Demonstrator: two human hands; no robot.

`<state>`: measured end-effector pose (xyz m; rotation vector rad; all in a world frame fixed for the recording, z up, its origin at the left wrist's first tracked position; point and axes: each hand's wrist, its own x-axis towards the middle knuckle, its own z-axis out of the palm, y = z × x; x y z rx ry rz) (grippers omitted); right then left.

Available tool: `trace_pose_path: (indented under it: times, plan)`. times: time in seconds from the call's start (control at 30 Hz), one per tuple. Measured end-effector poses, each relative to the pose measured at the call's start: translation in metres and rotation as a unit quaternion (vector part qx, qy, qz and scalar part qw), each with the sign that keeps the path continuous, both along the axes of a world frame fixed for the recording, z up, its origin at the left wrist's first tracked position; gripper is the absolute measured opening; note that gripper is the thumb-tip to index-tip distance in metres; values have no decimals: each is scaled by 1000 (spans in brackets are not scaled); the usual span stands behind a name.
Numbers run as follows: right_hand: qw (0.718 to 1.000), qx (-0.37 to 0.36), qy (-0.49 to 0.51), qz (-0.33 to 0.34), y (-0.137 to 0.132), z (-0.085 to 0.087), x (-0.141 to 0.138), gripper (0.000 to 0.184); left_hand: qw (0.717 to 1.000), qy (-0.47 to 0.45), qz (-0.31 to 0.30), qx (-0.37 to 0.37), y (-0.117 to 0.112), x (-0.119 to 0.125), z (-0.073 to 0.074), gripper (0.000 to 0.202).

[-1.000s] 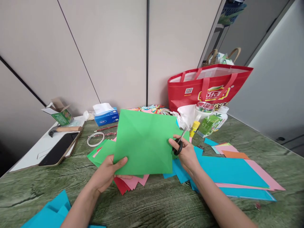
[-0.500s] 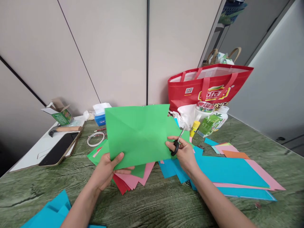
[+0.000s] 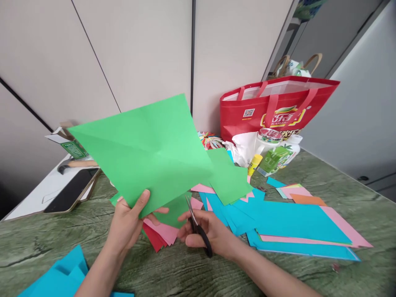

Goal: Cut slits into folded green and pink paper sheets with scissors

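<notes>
A large sheet of green paper (image 3: 148,152) is held up at a tilt above the table, pinched near its lower corner by my left hand (image 3: 128,216). Faint crease lines cross its surface. Below the sheet's lower right side, my right hand (image 3: 207,233) grips a pair of black-handled scissors (image 3: 199,235), their blades pointing up and left, apart from the held sheet. Beneath both hands lie pink and red sheets (image 3: 161,233). More green paper (image 3: 229,175) rests on blue sheets to the right of the held one.
Blue paper (image 3: 303,222) with pink pieces covers the right of the table (image 3: 173,272); folded blue sheets (image 3: 62,274) lie front left. Behind stand a red bag (image 3: 244,111), a yellow glue stick (image 3: 254,165) and a green carton (image 3: 274,161). A phone (image 3: 72,192) and a hammer (image 3: 80,163) lie left.
The green sheet has tilted and shifted up and left in my left hand. My right hand has let go of its right edge and moved down and left with the scissors.
</notes>
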<state>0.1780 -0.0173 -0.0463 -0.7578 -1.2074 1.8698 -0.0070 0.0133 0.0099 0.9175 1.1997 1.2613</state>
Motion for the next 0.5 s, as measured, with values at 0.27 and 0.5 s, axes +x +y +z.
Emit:
trace_pose_path:
  times: [0.27,0.5]
  plan:
    - [999,-10,44,4,-3,3,2,38,997,22,-75,-9,-9,10,-9,21]
    - [999,-23,40,2,-4,4,4,34,996,43,-81,0,-9,11,-11,23]
